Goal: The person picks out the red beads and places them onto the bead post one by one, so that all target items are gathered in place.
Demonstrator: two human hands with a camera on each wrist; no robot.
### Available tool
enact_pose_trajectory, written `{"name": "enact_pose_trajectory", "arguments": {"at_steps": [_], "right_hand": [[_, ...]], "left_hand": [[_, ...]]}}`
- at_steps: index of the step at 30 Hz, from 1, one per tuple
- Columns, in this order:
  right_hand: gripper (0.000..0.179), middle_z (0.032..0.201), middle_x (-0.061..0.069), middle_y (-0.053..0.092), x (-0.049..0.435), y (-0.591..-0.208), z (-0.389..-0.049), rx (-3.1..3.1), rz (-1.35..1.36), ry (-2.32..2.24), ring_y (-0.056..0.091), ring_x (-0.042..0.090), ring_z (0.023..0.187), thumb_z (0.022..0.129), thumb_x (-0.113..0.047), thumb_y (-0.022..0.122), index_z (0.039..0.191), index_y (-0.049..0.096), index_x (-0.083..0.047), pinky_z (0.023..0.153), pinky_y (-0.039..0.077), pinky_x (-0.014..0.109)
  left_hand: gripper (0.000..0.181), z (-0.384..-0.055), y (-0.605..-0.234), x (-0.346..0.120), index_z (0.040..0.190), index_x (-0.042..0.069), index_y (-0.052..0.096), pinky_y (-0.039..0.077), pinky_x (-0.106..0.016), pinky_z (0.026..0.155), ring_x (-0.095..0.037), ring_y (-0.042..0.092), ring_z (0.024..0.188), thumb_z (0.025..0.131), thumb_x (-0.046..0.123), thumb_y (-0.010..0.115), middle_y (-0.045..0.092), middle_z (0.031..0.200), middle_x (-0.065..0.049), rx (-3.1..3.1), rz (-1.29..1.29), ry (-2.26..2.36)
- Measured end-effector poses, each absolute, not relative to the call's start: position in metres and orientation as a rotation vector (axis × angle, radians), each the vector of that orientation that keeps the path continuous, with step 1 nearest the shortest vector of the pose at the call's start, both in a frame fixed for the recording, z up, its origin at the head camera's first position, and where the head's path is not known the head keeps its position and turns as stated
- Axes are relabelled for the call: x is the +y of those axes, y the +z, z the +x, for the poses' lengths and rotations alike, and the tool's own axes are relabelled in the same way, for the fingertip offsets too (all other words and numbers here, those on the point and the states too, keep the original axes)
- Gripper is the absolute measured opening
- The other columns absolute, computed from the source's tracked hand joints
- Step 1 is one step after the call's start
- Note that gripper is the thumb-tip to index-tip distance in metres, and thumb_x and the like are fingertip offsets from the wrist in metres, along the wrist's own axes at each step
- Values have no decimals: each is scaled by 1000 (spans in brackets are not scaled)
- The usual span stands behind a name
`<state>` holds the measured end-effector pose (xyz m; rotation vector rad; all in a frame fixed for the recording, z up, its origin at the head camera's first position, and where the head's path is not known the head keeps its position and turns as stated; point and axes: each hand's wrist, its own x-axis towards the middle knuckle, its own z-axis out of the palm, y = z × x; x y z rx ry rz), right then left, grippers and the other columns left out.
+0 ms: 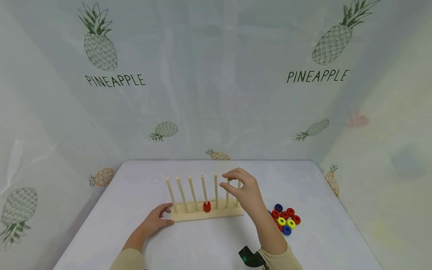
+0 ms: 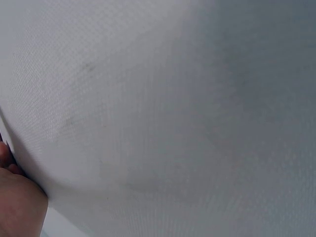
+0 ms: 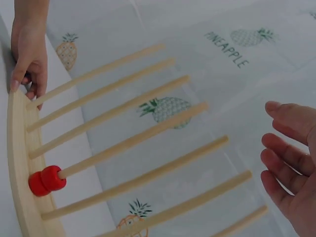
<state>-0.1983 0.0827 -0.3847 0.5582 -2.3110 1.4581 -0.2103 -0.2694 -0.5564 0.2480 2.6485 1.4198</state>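
A wooden peg rack (image 1: 216, 214) with several upright pegs stands on the table. Two red rings (image 3: 47, 180) sit stacked at the foot of a middle peg. At the rack's left end, my left hand (image 1: 156, 221) grips the base between thumb and fingers; the left wrist view catches only part of this hand (image 2: 22, 205) at its edge. My right hand (image 1: 244, 187) is raised beside the tops of the rightmost pegs, thumb and fingers parted with nothing between them. Several loose red, blue and yellow rings, among them a yellow ring (image 1: 291, 224), lie right of the rack.
White cloth covers the table (image 1: 189, 243). Behind it rises a pale curtain (image 1: 216, 93) printed with pineapples, and more of it hangs at both sides. A dark device (image 1: 251, 257) is at the right wrist by the beige sleeve (image 1: 281, 260).
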Motion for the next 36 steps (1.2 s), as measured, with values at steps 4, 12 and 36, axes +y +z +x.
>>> {"name": "enact_pose_trajectory", "arguments": {"at_steps": [4, 12, 36], "right_hand": [[21, 96, -13, 65, 94, -390, -194, -2346, 475, 1464, 59, 11, 90, 79, -15, 82, 99, 75, -16, 86, 48, 42], [22, 100, -9, 66, 113, -398, -194, -2387, 367, 1459, 60, 12, 94, 81, -16, 81, 102, 74, -16, 86, 49, 40], [24, 102, 1, 67, 175, -456, -184, -2530, 21, 1395, 59, 17, 91, 84, -19, 78, 107, 72, -14, 79, 49, 24]], "left_hand": [[67, -210, -559, -268, 134, -8, 49, 32, -27, 72, -16, 36, 82, 78, 10, 81, 54, 105, -7, 2654, 286, 1409], [66, -213, -560, -269, 132, -8, 51, 32, -27, 71, -17, 36, 82, 76, 8, 83, 55, 103, -7, 2674, 264, 1430], [68, -211, -558, -270, 134, -7, 50, 33, -28, 73, -19, 37, 83, 75, 7, 83, 55, 104, -6, 2653, 220, 1445]]}}
